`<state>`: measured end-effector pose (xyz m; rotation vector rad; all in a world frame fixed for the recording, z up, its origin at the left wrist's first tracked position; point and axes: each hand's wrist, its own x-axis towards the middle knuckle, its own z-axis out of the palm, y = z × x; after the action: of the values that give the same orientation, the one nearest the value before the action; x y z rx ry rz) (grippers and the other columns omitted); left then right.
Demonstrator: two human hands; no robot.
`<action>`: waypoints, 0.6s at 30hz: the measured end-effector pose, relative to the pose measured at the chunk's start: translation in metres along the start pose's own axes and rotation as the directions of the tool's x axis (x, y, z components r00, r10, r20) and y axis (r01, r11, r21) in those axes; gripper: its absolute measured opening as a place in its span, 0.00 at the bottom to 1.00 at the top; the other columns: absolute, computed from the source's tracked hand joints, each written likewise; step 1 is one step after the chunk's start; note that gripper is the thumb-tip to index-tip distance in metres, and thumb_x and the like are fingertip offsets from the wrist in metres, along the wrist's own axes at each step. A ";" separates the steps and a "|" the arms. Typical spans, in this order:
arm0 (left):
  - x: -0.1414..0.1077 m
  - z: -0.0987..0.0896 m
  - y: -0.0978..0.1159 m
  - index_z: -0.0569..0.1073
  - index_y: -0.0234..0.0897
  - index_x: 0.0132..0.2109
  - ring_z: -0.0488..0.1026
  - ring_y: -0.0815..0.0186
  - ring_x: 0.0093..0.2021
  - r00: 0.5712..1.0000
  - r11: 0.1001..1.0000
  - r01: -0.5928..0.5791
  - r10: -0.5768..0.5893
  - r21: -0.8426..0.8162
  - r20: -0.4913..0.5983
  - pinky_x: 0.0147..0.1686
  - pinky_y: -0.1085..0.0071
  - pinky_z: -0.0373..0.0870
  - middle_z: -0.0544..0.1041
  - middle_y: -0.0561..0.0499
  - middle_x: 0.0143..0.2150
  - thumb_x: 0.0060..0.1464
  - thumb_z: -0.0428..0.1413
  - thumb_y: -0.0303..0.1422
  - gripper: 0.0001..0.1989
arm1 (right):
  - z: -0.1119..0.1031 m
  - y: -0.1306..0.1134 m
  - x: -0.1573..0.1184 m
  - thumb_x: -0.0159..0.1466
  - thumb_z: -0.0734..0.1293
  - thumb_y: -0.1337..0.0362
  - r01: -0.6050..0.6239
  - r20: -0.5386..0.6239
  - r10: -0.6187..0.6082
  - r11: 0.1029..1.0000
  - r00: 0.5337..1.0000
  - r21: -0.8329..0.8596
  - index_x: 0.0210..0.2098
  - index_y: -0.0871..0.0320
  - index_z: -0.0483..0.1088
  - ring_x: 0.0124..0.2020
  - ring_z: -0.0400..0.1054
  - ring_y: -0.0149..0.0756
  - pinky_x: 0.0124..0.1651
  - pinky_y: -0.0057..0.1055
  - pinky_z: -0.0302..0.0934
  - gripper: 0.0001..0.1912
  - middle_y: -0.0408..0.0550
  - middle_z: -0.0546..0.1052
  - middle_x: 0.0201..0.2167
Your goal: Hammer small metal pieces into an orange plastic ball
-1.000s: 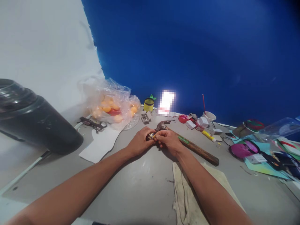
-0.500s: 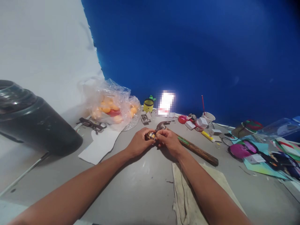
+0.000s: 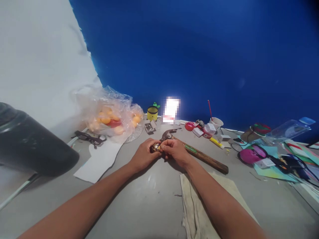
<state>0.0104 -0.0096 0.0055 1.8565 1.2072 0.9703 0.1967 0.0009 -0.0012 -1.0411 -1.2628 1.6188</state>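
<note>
A small orange ball (image 3: 156, 147) covered with shiny metal studs sits in my left hand (image 3: 144, 155), its fingers and thumb closed around it. My right hand (image 3: 176, 152) pinches at the ball's right side, thumb and fingertips pressed together; whatever lies between them is too small to make out. Just behind the hands is a claw hammer (image 3: 204, 158), its head at the far end and its wooden handle slanting to the right. An open small box (image 3: 149, 127) of tiny metal pieces stands beyond the left hand.
A clear plastic bag (image 3: 112, 116) of orange balls, glasses (image 3: 91, 137), white paper (image 3: 99, 164) and a large dark bottle (image 3: 35, 142) are left. A folded cloth (image 3: 199, 205) lies under the right forearm. Small boxes (image 3: 198, 132), a cup (image 3: 216, 122) and scissors (image 3: 280, 164) are right.
The view has shifted slightly, moving most things a little left in the picture. Both hands keep their grip around the studded ball, with little visible movement of the fingers.
</note>
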 end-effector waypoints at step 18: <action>0.000 0.001 -0.005 0.82 0.40 0.46 0.78 0.56 0.47 1.000 1.000 0.010 -0.010 -0.025 0.010 0.49 0.62 0.74 0.81 0.48 0.46 0.51 0.64 0.36 0.14 | 0.000 -0.002 0.002 0.49 0.82 0.52 -0.001 0.005 0.001 1.000 1.000 0.006 0.26 0.59 0.76 0.20 0.63 0.25 0.23 0.24 0.57 0.19 0.45 0.78 0.26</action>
<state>0.0098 -0.0081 0.0009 1.8324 1.1916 0.9654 0.1968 0.0031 0.0009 -1.0346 -1.2598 1.6254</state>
